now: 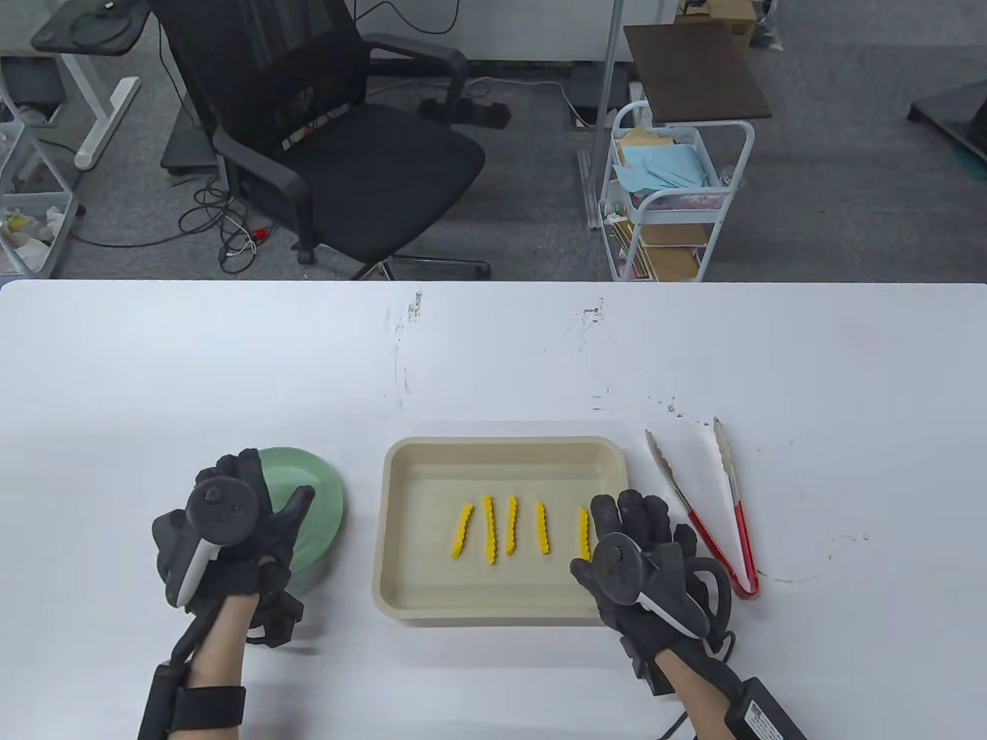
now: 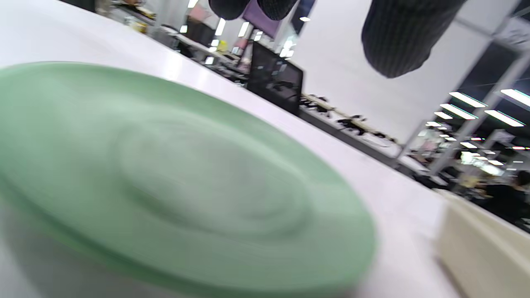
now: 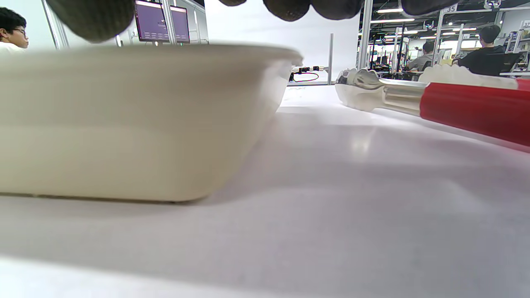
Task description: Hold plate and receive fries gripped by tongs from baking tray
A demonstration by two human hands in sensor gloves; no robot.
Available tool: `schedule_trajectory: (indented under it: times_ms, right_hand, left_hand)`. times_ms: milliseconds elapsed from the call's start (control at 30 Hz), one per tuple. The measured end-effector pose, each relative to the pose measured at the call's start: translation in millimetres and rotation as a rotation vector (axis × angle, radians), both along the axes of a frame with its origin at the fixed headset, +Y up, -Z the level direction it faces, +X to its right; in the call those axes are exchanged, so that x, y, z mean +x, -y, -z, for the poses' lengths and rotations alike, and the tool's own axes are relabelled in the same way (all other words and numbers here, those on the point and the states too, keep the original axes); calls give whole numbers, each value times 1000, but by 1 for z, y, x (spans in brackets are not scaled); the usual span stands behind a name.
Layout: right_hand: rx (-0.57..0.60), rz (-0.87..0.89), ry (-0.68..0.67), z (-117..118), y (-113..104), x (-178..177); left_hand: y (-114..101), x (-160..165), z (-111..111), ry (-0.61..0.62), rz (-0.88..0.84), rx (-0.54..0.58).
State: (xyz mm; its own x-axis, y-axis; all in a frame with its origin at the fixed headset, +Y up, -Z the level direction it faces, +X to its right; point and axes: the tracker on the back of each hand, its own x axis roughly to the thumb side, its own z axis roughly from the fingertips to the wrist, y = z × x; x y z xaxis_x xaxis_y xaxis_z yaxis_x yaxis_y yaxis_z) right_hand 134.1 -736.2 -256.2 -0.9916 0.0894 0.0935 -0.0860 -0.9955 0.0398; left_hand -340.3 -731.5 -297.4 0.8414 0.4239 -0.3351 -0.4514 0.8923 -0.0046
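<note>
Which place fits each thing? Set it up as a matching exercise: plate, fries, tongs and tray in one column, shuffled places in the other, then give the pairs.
Things:
1. green plate
2. yellow crinkle fries
3. red-handled tongs
4. beige baking tray

Places:
A. on the table, right of the tray
B. middle of the table, between the hands
C. under the left hand
D. in a row inside the tray

Pairs: 1-C, 2-D, 3-A, 4-B

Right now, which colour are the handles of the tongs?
Red, on the tongs; the right wrist view shows it closest.
</note>
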Motion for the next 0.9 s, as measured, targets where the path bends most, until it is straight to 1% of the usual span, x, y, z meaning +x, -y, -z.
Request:
schedule_trajectory:
  times_ms: [33,100,133,200,267,300,367,567,600,633,700,767,900]
  right_hand:
    - [2,2,0,0,0,0]
    - [4,6,0,0,0,1]
    - [5,8,0,0,0,1]
    - [5,8,0,0,0,1]
    - [2,5,1,0,1,1]
    - [1,4,2,0,1,1]
    - [-3,-1,5,1,1,1]
    - [7,4,6,0,0,1]
    - [33,14,-3,0,0,1]
    - [60,25,-9,0,-1,1]
    - [95,35,-17,-2,-4,0]
    - [144,48,-27,-3,-6,0]
    - [163,51,-34,-4,-7,-1]
  left_hand:
    - [5,-8,3,-50,10,-26]
    - [12,-17,7,-113,51,-75]
    - [15,-21,8,-143,89,-118]
    - [22,-25,11,-182,145,-205]
    - [28,-26,15,-185,186,-279]
    - [29,-27,15,-184,179,-294]
    - [30,-30,17,-213,90,-265]
    - [32,-41,19,-289,-25,-276]
    - [31,-43,18,-304,-55,-277]
    - [29,-47,17,-311,-62,-255]
    - [24,-53,13,-314,-87,-262]
    - [20,-60,11,-287,-114,-246]
    - [14,-68,2,-290,-200,-220]
